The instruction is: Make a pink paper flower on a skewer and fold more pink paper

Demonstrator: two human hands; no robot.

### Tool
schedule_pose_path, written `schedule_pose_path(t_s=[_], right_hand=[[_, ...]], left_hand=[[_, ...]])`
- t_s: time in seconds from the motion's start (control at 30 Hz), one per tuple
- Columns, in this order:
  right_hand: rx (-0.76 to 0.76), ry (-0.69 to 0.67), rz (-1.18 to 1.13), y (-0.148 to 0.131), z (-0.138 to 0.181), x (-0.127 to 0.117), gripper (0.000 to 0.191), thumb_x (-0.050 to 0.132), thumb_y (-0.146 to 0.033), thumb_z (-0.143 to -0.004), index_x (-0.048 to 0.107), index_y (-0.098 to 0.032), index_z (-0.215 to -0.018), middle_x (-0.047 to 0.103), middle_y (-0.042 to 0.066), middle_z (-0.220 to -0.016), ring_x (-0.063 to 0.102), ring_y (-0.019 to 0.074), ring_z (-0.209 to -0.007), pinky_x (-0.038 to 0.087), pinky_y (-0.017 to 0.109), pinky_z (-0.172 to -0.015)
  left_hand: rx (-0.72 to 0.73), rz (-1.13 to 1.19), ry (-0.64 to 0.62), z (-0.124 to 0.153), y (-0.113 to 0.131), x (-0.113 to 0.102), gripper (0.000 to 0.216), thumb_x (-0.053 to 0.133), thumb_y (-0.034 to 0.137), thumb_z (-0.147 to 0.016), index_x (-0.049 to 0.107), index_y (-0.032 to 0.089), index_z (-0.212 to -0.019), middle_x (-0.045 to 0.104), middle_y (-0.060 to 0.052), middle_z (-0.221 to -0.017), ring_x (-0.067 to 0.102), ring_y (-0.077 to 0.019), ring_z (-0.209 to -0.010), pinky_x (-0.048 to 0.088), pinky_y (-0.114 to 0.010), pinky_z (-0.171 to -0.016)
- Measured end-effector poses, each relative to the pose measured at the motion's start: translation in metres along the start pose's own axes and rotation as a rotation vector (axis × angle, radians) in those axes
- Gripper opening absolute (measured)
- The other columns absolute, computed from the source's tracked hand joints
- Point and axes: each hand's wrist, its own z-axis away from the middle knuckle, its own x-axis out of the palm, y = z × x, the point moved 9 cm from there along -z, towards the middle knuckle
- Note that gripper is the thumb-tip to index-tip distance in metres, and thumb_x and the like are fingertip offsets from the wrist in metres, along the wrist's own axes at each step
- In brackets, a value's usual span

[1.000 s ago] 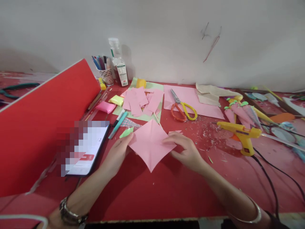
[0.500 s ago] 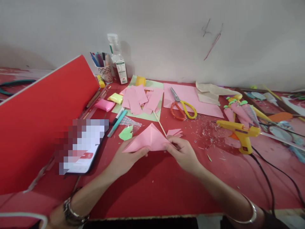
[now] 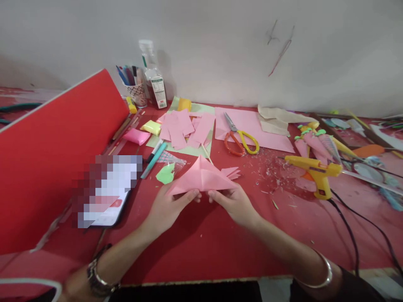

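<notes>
A folded piece of pink paper (image 3: 203, 176), triangular with a crease down its middle, is held above the red table between both hands. My left hand (image 3: 170, 205) is closed on its lower left side, thumb at the bottom edge near the centre. My right hand (image 3: 236, 203) grips the lower right side in the same way, its thumb close to the left one. The fingers behind the paper are mostly hidden. Just past the paper lie a thin stick (image 3: 207, 153), a small pink fan-like paper piece (image 3: 231, 173) and a green paper cutout (image 3: 166, 173).
Scissors (image 3: 234, 136) lie on a pink sheet (image 3: 277, 141), beside cut pink strips (image 3: 176, 130). A yellow glue gun (image 3: 315, 171) with a cord is at right. A phone (image 3: 115, 193), a red board (image 3: 59, 155), a bottle (image 3: 154, 82) and a pen cup (image 3: 136, 93) stand left.
My right hand has shifted its hold inward along the lower edge, with its thumb now nearer the left thumb. The paper has tilted, and its bottom edge bends upward at the middle.
</notes>
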Motion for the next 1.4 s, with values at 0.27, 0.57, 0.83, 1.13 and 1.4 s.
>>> schedule_pose_path(t_s=[0.27, 0.57, 0.83, 1.13, 1.4], right_hand=[[-0.089, 0.04, 0.096, -0.007, 0.003, -0.006, 0.009, 0.056, -0.025, -0.069, 0.058, -0.018, -0.074, 0.062, 0.0, -0.072, 0.056, 0.011, -0.067, 0.046, 0.024, -0.067], [-0.096, 0.007, 0.191, -0.009, 0.005, -0.003, 0.012, 0.058, -0.029, -0.068, 0.054, -0.017, -0.067, 0.057, 0.0, -0.062, 0.052, 0.0114, -0.057, 0.044, 0.024, -0.057], [-0.165, -0.1, 0.129, -0.012, 0.008, 0.007, 0.012, 0.055, -0.025, -0.073, 0.05, -0.018, -0.065, 0.053, -0.002, -0.061, 0.048, 0.0099, -0.056, 0.042, 0.023, -0.056], [-0.273, -0.128, 0.229, -0.019, 0.008, 0.011, 0.016, 0.046, -0.024, -0.081, 0.053, -0.019, -0.068, 0.056, 0.001, -0.072, 0.052, 0.0114, -0.069, 0.042, 0.023, -0.064], [-0.208, -0.264, 0.276, -0.018, 0.01, 0.023, 0.031, 0.038, -0.032, -0.085, 0.046, -0.018, -0.059, 0.048, 0.0, -0.066, 0.047, 0.0112, -0.065, 0.041, 0.024, -0.066]], left_hand=[[0.083, -0.024, -0.006, 0.003, 0.004, 0.0, 0.015, 0.056, 0.026, -0.067, 0.06, 0.018, -0.056, 0.063, 0.001, -0.055, 0.058, -0.0115, -0.055, 0.048, -0.021, -0.055], [0.139, -0.071, -0.007, 0.003, 0.006, 0.001, 0.015, 0.053, 0.027, -0.069, 0.055, 0.017, -0.057, 0.057, 0.002, -0.057, 0.053, -0.0114, -0.057, 0.045, -0.023, -0.056], [0.212, -0.113, -0.125, 0.003, 0.007, 0.012, 0.013, 0.048, 0.024, -0.074, 0.05, 0.017, -0.064, 0.052, 0.003, -0.063, 0.049, -0.0093, -0.061, 0.041, -0.021, -0.059], [0.174, -0.187, -0.173, 0.005, 0.001, 0.019, 0.014, 0.048, 0.025, -0.074, 0.058, 0.016, -0.078, 0.061, -0.001, -0.073, 0.055, -0.0131, -0.066, 0.044, -0.023, -0.059], [0.223, -0.146, -0.223, 0.009, 0.005, 0.024, 0.012, 0.047, 0.021, -0.071, 0.059, 0.018, -0.071, 0.061, 0.001, -0.069, 0.055, -0.0122, -0.064, 0.045, -0.021, -0.058]])
